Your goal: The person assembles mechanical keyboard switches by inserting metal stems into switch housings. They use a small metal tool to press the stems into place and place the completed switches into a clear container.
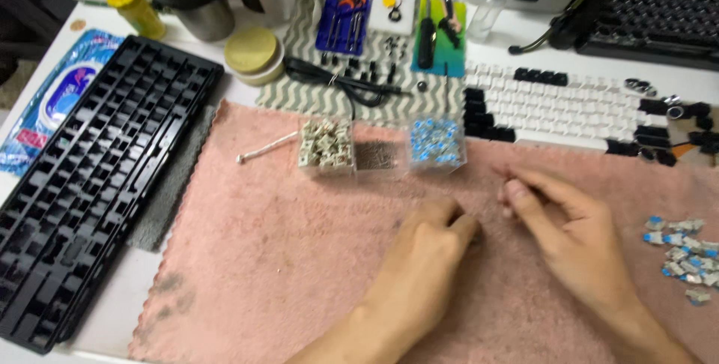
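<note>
Here | our left hand [431, 240] curled shut, contents hidden | right hand [558, 218] pinching, what it holds unclear | loose switches [683, 248] at three o'clock, nearer right hand | pink towel [299, 259] underneath

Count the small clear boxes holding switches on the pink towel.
2. One clear box with beige switches sits at the towel's top edge; the other, with blue switches, is to its right. Loose switches lie unboxed at far right.

— What's under my fingers?

— My white worktop [142, 278], with a pink towel [299, 259] across the frame's middle. A black keyboard frame [82, 184] lies left, a grey wavy mat [299, 94] at upper centre, and a white-and-black keycap set [554, 105] at upper right.
</note>
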